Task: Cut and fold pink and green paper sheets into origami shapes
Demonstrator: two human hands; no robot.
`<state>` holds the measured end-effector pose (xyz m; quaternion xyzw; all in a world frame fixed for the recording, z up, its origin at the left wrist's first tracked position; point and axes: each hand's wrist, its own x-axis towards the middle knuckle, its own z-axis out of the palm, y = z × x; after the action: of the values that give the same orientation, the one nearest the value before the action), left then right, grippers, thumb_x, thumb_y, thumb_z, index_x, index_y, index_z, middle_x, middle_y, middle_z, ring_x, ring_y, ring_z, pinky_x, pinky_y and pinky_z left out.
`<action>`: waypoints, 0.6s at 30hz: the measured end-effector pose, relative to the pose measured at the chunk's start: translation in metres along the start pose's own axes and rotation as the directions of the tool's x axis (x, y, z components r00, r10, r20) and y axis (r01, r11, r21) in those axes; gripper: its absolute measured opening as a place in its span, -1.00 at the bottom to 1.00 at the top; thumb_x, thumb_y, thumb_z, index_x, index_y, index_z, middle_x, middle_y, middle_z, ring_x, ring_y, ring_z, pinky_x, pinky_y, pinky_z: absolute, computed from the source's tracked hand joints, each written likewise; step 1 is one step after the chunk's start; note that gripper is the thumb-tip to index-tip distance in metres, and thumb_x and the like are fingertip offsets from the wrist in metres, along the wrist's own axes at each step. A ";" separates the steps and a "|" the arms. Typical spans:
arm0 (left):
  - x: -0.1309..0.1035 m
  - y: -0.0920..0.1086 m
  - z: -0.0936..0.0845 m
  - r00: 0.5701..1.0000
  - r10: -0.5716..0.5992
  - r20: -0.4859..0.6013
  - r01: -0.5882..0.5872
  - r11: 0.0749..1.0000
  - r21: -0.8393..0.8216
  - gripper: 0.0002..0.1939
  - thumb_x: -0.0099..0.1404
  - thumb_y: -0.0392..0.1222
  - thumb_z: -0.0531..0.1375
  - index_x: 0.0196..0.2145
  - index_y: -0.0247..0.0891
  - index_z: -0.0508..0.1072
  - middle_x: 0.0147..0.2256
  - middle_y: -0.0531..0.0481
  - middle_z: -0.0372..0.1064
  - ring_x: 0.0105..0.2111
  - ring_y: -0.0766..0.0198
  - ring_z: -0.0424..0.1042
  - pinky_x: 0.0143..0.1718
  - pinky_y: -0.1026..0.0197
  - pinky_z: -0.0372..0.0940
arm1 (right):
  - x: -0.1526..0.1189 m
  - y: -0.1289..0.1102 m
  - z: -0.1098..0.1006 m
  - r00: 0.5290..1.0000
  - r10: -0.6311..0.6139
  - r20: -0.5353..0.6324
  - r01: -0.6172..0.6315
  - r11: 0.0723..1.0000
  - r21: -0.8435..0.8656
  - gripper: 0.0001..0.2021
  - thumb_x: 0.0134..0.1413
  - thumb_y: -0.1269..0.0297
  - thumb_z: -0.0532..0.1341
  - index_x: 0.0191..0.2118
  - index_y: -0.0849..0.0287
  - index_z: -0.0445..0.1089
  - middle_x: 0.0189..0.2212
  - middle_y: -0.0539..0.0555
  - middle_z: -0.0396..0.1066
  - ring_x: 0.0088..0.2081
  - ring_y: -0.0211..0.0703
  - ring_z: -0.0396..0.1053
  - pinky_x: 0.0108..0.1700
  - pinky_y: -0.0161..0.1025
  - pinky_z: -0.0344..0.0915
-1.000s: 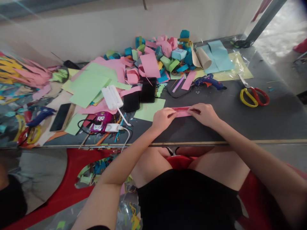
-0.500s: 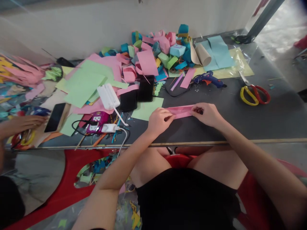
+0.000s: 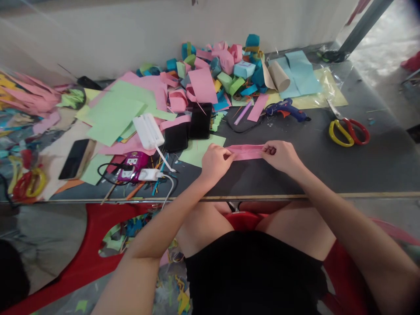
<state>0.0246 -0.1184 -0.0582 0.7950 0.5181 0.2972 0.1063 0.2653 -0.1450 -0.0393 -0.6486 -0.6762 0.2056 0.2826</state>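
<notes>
A folded pink paper strip stretches level between my two hands, low over the dark table. My left hand pinches its left end, close to a light green sheet. At the strip's right end, the fingers of my right hand are closed on the paper. Beyond the strip lie a short pink piece, a purple stick and a blue glue gun.
Red-and-yellow scissors lie to the right. Behind is a heap of folded paper pieces. Leftward are phones, a white power bank, a magenta power strip with cables, green sheets and more scissors.
The pink strip looks flatter, and my left hand has shifted slightly left. Another person's hand at the far left has gone out of view, leaving scissors uncovered.
</notes>
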 end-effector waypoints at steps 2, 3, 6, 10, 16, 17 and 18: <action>0.000 0.001 0.001 1.000 -0.018 -0.004 0.019 1.000 0.019 -0.67 0.31 0.04 0.33 -0.54 -0.16 0.56 -0.47 -0.08 0.53 -0.27 0.07 0.45 -0.33 0.08 0.40 | -0.001 -0.003 0.000 1.000 0.014 -0.012 -0.014 1.000 -0.002 -0.94 -0.10 0.32 0.26 -0.52 0.12 0.46 -0.56 0.01 0.46 -0.50 -0.18 0.36 -0.35 -0.20 0.27; 0.001 0.001 0.001 1.000 -0.030 0.001 0.029 0.999 0.027 -0.66 0.31 0.06 0.32 -0.55 -0.15 0.56 -0.49 -0.09 0.52 -0.27 0.06 0.45 -0.35 0.08 0.39 | -0.002 -0.004 0.000 1.000 0.019 -0.019 -0.019 1.000 -0.004 -0.94 -0.10 0.32 0.26 -0.52 0.12 0.45 -0.56 0.01 0.46 -0.49 -0.18 0.36 -0.35 -0.20 0.27; 0.002 0.003 0.000 0.999 -0.040 0.015 0.039 0.998 0.055 -0.63 0.31 0.08 0.33 -0.56 -0.16 0.54 -0.50 -0.12 0.48 -0.27 0.01 0.45 -0.39 0.07 0.37 | -0.004 -0.004 0.001 0.999 0.026 -0.042 -0.027 1.000 -0.006 -0.94 -0.11 0.32 0.26 -0.53 0.12 0.42 -0.57 0.01 0.45 -0.48 -0.15 0.37 -0.33 -0.19 0.27; -0.001 0.009 -0.004 0.999 -0.036 -0.003 0.036 0.989 0.141 -0.71 0.27 0.00 0.38 -0.51 -0.18 0.51 -0.44 -0.10 0.51 -0.24 0.01 0.46 -0.40 0.11 0.35 | -0.007 0.001 0.006 0.996 0.011 -0.090 -0.013 1.000 -0.021 -0.93 -0.08 0.32 0.27 -0.50 0.10 0.37 -0.53 0.03 0.43 -0.42 -0.09 0.39 -0.25 -0.12 0.34; -0.008 0.020 -0.005 0.958 0.191 0.211 -0.236 0.949 0.211 -0.77 0.47 -0.32 0.07 -0.20 -0.24 0.54 -0.23 -0.15 0.52 -0.12 0.09 0.49 -0.13 0.12 0.40 | -0.017 0.000 0.016 0.968 -0.026 -0.249 -0.025 0.980 -0.199 -0.80 0.01 0.22 0.31 -0.23 0.11 0.37 -0.20 0.26 0.45 -0.12 0.20 0.38 -0.08 0.11 0.39; -0.009 0.021 -0.006 0.937 0.236 0.255 -0.291 0.935 0.202 -0.70 0.49 -0.32 0.02 -0.23 -0.26 0.55 -0.24 -0.15 0.51 -0.12 0.10 0.49 -0.09 0.12 0.40 | -0.019 -0.001 0.016 0.964 -0.030 -0.263 -0.030 0.974 -0.223 -0.79 0.03 0.21 0.30 -0.20 0.11 0.37 -0.16 0.27 0.44 -0.10 0.22 0.36 -0.08 0.13 0.39; -0.011 0.021 -0.006 0.922 0.264 0.283 -0.325 0.925 0.195 -0.66 0.51 -0.32 -0.02 -0.24 -0.27 0.55 -0.24 -0.17 0.51 -0.11 0.10 0.50 -0.06 0.11 0.40 | -0.020 -0.002 0.017 0.960 -0.041 -0.278 -0.029 0.970 -0.243 -0.78 0.06 0.20 0.29 -0.17 0.12 0.36 -0.14 0.28 0.42 -0.09 0.23 0.34 -0.07 0.14 0.39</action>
<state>0.0333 -0.1382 -0.0473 0.9023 0.4058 0.1425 0.0289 0.2521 -0.1640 -0.0532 -0.6988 -0.6515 0.0259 0.2942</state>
